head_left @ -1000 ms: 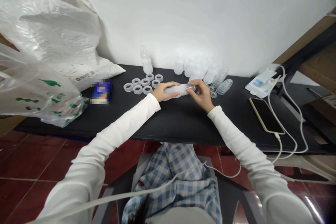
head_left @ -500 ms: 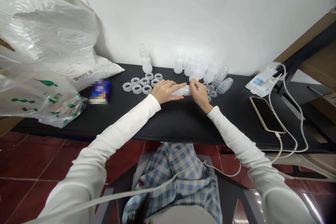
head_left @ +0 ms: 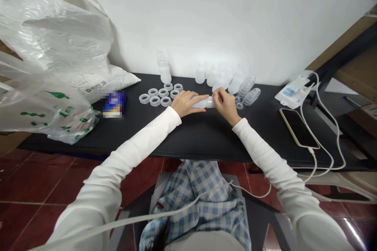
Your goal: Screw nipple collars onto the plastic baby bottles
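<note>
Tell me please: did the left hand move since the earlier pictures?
Yes. The left hand has slid its fingers rightward along the white plastic bottle, farther from the clear plastic rings.

No words can be read here: the label on the white sack [head_left: 94, 85] is too small, and the blue packet [head_left: 113, 104] is blurred — the green marks on the plastic bag [head_left: 44, 117] too.

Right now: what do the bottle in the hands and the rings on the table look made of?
The bottle looks like frosted translucent plastic: milky, matte, light passing through. The rings look like clear moulded plastic, possibly silicone, with glossy edges; the view can't settle which.
</note>
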The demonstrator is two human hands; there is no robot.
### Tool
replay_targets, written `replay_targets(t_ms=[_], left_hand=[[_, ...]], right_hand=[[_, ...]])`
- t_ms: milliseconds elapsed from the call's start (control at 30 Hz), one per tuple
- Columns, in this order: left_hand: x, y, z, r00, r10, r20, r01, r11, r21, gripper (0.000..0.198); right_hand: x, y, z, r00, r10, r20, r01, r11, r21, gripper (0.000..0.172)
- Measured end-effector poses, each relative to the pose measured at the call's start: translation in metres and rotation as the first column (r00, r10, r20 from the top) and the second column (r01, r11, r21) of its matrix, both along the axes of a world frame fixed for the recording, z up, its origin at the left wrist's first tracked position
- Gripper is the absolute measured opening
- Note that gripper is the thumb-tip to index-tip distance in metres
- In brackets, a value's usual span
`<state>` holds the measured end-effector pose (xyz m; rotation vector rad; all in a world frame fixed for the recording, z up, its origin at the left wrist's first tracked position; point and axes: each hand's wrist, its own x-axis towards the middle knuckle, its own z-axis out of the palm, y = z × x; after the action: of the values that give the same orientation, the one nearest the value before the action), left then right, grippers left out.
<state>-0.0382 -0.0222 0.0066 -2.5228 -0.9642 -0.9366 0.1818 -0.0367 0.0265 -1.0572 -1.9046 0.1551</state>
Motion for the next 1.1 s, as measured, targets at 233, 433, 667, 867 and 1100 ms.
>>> replay_targets(t_ms=[233,433,667,867,1100], left_hand=[[0.005,-0.004,0.006,1.0,0.026,0.008,-0.026,1.0,-0.013,0.057],[0.003,-0.004,0.004,0.973,0.139,0.186,-0.118,0.986,-0.121,0.056],[-0.001,0.011,0.016,0.854,0.319,0.41,-0.235,0.941,-0.243,0.053],[-0.005,0.086,0.04,0.651,0.503,0.569,-0.238,0.846,-0.477,0.046],[0.01,0.109,0.048,0.544,0.738,0.4,-0.36,0.636,-0.682,0.042]], right_hand=[[0.004,-0.003,0.001,0.973,-0.033,-0.229,-0.006,0.986,-0.168,0.054],[0.011,0.002,-0.004,0.985,0.153,0.075,-0.15,0.988,-0.037,0.057],[0.016,0.011,-0.009,0.999,0.039,0.033,-0.039,0.999,0.015,0.031],[0.024,0.015,-0.011,0.828,-0.04,0.559,-0.026,0.994,0.11,0.03],[0.023,0.017,-0.017,0.752,-0.036,0.658,-0.038,0.995,0.097,0.027]])
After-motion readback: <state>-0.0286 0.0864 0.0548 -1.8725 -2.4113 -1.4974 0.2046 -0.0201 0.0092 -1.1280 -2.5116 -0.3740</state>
